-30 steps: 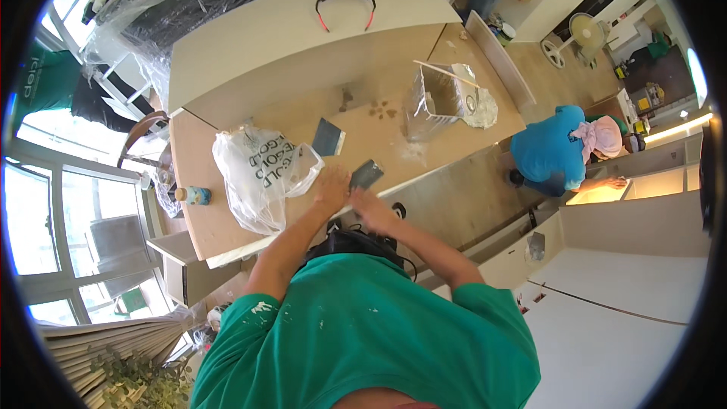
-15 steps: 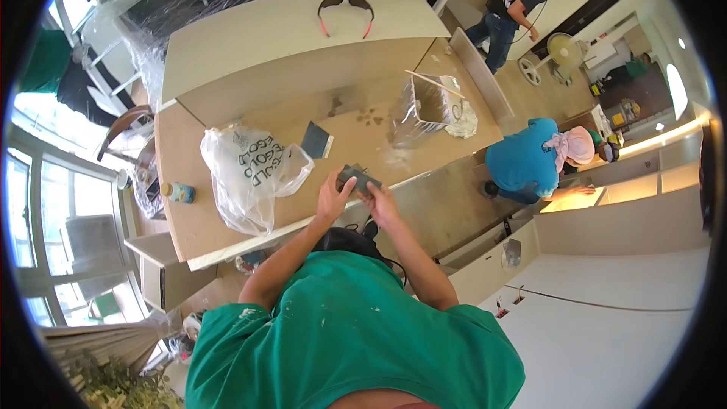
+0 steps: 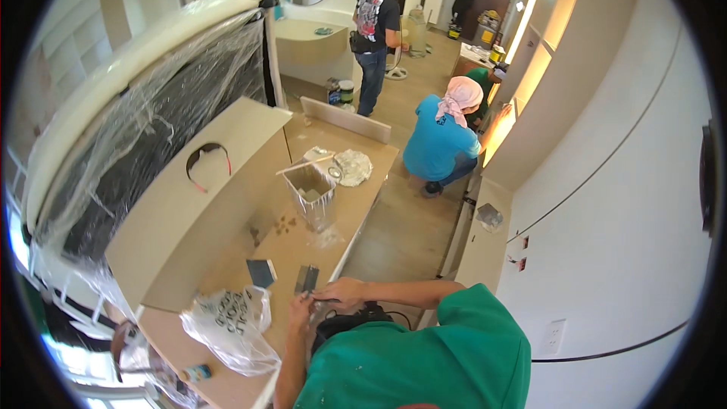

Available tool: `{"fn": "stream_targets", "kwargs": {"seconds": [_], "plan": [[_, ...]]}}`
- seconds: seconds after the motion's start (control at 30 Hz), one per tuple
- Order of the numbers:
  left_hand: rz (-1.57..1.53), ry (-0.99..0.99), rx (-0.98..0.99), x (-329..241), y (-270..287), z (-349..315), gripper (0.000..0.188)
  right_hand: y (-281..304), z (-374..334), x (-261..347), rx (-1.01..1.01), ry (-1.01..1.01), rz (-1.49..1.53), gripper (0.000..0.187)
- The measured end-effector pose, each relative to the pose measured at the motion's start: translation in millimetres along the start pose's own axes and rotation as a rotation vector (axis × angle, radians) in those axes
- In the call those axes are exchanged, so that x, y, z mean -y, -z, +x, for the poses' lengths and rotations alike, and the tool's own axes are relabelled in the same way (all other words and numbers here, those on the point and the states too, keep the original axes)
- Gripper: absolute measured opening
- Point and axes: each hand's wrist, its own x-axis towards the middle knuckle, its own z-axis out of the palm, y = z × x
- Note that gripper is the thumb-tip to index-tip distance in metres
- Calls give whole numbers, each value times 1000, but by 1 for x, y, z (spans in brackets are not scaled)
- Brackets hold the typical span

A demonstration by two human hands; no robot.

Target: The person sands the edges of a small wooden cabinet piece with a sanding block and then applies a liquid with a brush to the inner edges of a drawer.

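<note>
A dark grey flat block (image 3: 307,279) with a lighter strip along it sticks up from my left hand (image 3: 300,310), whose fingers are closed around its lower end. My right hand (image 3: 344,291) is closed at the same end, its fingers against the left ones; a thin dark edge shows under it. Both hands are at the front edge of a tan wooden desk (image 3: 295,246). Close by on the desk lie a dark square plate with a pale edge (image 3: 262,273) and a crumpled clear plastic bag (image 3: 235,329) with black print.
A plastic-lined bin (image 3: 312,195) with a stick across it stands further along the desk, beside a whitish lump (image 3: 353,168). Dark glasses (image 3: 208,163) rest on the raised ledge. A small bottle (image 3: 197,373) is at the near left. Beyond, a person in blue (image 3: 443,140) squats; another stands (image 3: 375,34).
My view has swung to the right and up, bringing in more of the room. Both hands still hold the dark grey block, which now points away from me.
</note>
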Motion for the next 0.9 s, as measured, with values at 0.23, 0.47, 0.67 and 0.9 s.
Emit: {"fn": "stream_targets", "kwargs": {"seconds": [0.23,0.47,0.67,0.9], "plan": [[579,-475,-319,15,10,21,25,-13,19,8,-234,-61,-55,75],[1352,-650,-284,7,21,3,43,-63,46,-9,-58,-264,-251,89],[1482,-510,-38,22,41,-1,75,-45,51,1,138,-164,-460,82],[1586,-343,-25,18,51,8,76,-35,57,-13,219,-126,-453,75]]}}
